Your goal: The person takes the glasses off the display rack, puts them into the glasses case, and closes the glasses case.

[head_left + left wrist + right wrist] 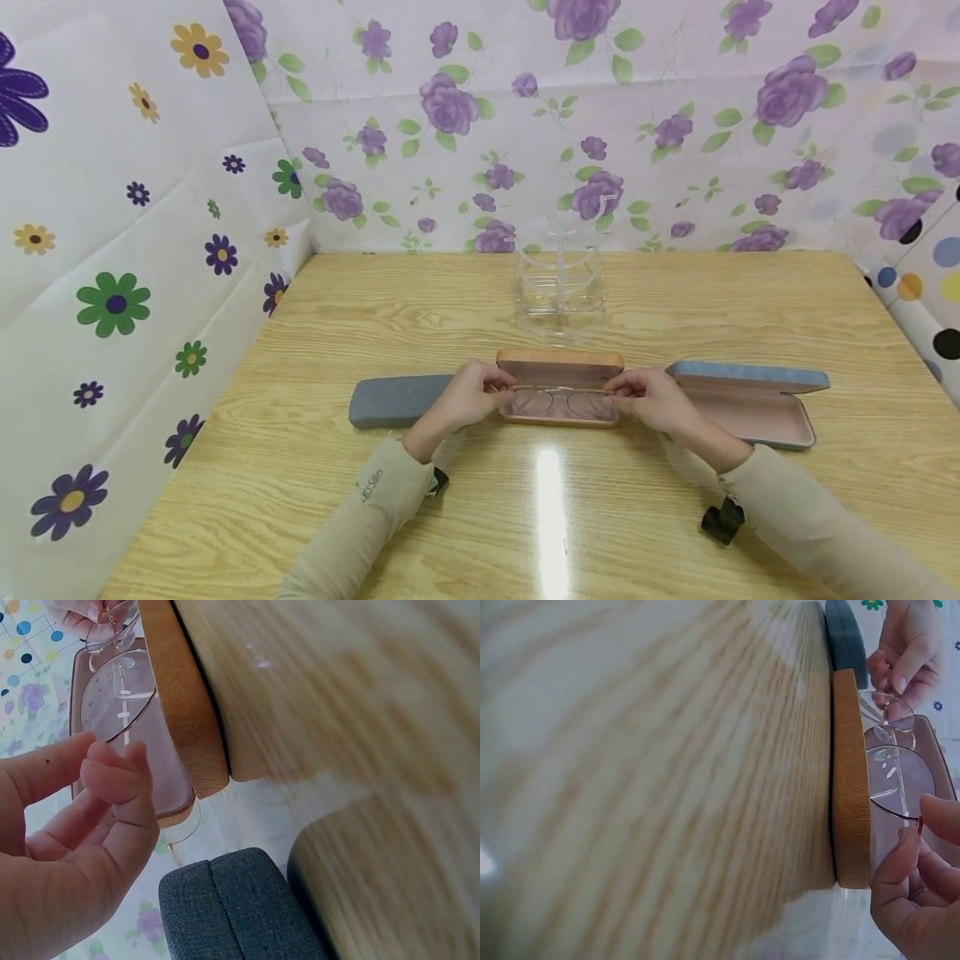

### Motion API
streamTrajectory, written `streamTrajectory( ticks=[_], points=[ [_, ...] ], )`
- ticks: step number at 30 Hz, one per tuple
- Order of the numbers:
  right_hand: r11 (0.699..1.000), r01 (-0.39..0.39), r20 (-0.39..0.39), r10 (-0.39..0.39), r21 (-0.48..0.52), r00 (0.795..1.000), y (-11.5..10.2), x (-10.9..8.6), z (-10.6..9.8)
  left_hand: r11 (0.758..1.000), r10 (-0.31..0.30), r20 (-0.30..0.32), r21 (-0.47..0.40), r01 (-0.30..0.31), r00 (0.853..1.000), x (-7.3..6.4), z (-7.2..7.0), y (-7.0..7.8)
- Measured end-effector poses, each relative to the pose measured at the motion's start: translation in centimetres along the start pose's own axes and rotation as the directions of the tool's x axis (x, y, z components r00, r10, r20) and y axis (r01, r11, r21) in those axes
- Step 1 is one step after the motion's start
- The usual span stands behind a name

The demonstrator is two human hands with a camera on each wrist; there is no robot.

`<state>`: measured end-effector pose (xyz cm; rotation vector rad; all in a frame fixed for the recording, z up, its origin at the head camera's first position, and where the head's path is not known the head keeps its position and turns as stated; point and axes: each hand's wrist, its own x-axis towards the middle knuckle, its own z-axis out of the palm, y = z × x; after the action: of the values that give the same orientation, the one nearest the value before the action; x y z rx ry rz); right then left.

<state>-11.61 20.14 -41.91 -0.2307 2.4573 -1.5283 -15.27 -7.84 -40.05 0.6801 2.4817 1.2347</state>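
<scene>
Glasses (558, 389) over open orange case (558, 357), pinched at ends by left hand (472, 393) and right hand (651, 400). Closed gray case (396, 402) lay left, open blue case (750, 374) right, clear stand (560, 283) behind. Forearms (375, 508) angled inward.

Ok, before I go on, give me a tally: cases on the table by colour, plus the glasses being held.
Grey case, closed: 1
Orange case, open: 1
Blue case, open: 1
Glasses, held over the orange case: 1 pair
Total: 4
</scene>
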Motion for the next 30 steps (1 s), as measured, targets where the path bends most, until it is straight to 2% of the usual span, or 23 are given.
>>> streamTrajectory(
  ticks=[6,11,25,30],
  points=[
    [0.999,-0.038,0.018,0.038,-0.006,0.999,0.18,0.34,0.01,0.999,-0.035,0.065,0.019,0.034,0.997,0.15,-0.07,-0.07],
    [0.997,-0.052,0.015,0.053,-0.049,0.998,0.35,0.66,0.04,0.998,-0.065,0.110,0.020,0.063,0.992,0.33,-0.13,-0.20],
    [0.995,-0.095,0.072,0.093,0.016,0.993,0.62,0.98,-0.04,0.994,-0.107,0.168,0.013,0.106,0.980,0.69,-0.28,-0.37],
    [0.997,-0.082,0.059,0.082,0.001,0.995,0.47,0.81,-0.15,0.996,-0.091,0.174,0.008,0.091,0.981,0.66,-0.35,-0.32]
  ],
)
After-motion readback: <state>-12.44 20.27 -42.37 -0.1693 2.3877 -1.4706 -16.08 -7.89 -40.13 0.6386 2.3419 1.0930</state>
